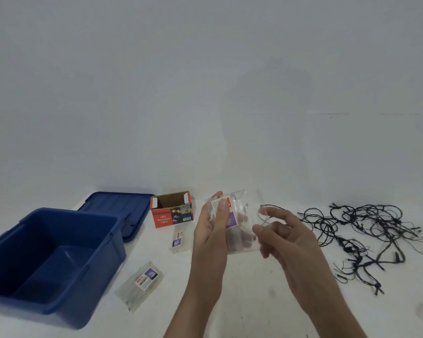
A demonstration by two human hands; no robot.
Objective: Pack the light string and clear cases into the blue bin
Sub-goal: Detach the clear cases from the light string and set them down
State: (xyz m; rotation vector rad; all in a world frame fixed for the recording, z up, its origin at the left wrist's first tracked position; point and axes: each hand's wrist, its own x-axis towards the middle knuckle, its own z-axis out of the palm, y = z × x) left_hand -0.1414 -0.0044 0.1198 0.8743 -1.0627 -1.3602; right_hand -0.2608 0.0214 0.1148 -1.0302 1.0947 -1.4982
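My left hand [211, 230] holds a clear case [239, 215] with a printed label, raised above the white table. Beside it on the right, my right hand [281, 236] pinches the case's right edge with thumb and fingers. Two more clear cases lie flat on the table: one [180, 239] just left of my left hand, another [142, 284] nearer me by the bin. The black light string [362, 232] lies in a loose tangle on the right. The blue bin [83, 272] stands open and empty at the left.
The bin's blue lid [122, 211] lies behind the bin. A small red cardboard box [172, 213] marked LED Decorative Lights stands open between the lid and my hands. A plain white wall rises behind the white table [242, 301].
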